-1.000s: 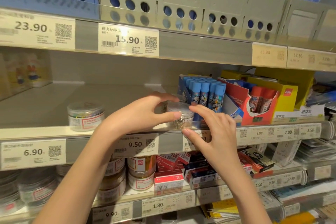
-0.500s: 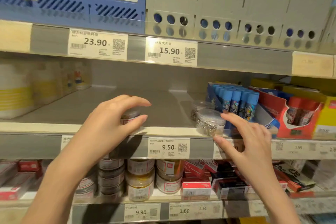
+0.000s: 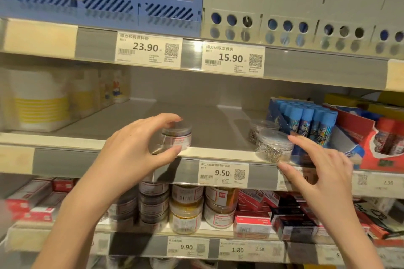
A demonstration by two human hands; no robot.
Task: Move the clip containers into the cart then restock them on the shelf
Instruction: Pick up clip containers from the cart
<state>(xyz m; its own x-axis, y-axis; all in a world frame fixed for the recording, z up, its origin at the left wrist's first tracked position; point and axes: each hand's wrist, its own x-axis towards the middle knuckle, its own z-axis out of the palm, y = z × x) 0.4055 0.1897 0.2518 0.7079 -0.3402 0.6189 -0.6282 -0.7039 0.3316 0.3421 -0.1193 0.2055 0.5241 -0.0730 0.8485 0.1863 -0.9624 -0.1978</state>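
Grey middle shelf point(image 3: 207, 129), mostly bare: carries a box of blue-capped glue sticks point(image 3: 306, 124) at right, with two clear round clip containers point(image 3: 273, 144) of silver clips just beside it at the front edge, and one small clear labelled clip jar point(image 3: 177, 135) standing left of centre. Left hand point(image 3: 135, 150): grip closed round the small jar, thumb below, fingers over the lid; right hand point(image 3: 319, 170): fingers spread, holding nothing, near the front container. Restocking appears under way, three containers shelved, much room unfilled; no cart in view.

left hand point(image 3: 133, 155): bare, no ring or glove | right hand point(image 3: 321, 172): bare, no ring or glove | forearms: both bare, no sleeves or watch visible | nails: short, unpainted
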